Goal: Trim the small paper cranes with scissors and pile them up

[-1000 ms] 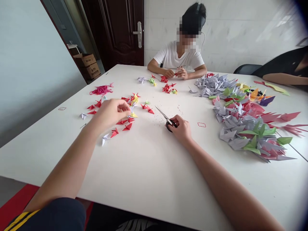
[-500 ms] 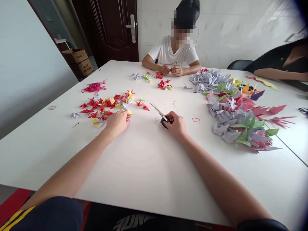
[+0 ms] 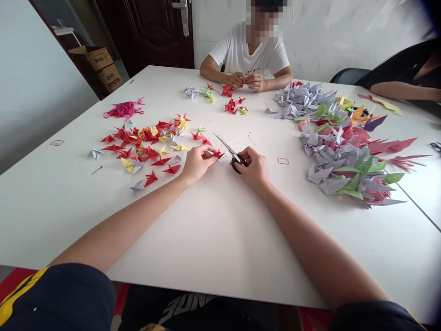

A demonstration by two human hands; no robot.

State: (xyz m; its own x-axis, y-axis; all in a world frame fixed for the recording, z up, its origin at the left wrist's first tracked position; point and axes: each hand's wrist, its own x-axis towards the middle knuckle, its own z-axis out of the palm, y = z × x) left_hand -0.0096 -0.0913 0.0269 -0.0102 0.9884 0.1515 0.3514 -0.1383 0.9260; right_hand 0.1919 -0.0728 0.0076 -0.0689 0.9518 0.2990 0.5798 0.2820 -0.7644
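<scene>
My left hand [image 3: 198, 164] pinches a small red paper crane [image 3: 218, 155] between thumb and fingers, a little above the white table [image 3: 206, 239]. In my right hand [image 3: 254, 169] is a pair of black-handled scissors [image 3: 225, 146], their blades pointing away to the upper left. The blades look nearly closed and lie just right of the held crane, apart from it. Left of my left hand spreads a loose pile of small paper cranes [image 3: 148, 149], mostly red, with some yellow and white ones. Tiny paper scraps [image 3: 251, 136] dot the table beyond the scissors.
A large heap of grey, red and green paper cranes [image 3: 344, 156] covers the right side. A bundle of pink cord [image 3: 124, 109] lies at the far left. Across the table a person in a white shirt [image 3: 248, 55] handles something red. Another person's arm [image 3: 406, 91] rests at right.
My left hand has moved right from the crane pile toward the scissors and now has a red crane in its fingers. My right hand keeps the scissors in nearly the same place.
</scene>
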